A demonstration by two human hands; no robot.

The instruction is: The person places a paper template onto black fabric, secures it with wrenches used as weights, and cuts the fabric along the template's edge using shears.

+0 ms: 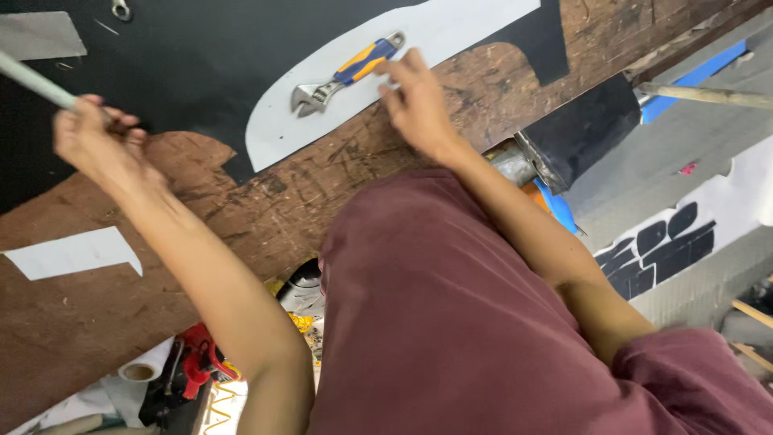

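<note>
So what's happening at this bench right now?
A person in maroon clothing leans over a scarred wooden workbench. The left hand is closed around a pale rod that runs off the upper left edge. The right hand rests on a grey cut-out sheet, fingertips just beside the handle of an adjustable wrench with a blue and yellow grip, which lies flat on that sheet. Black sheet material covers the bench behind it.
</note>
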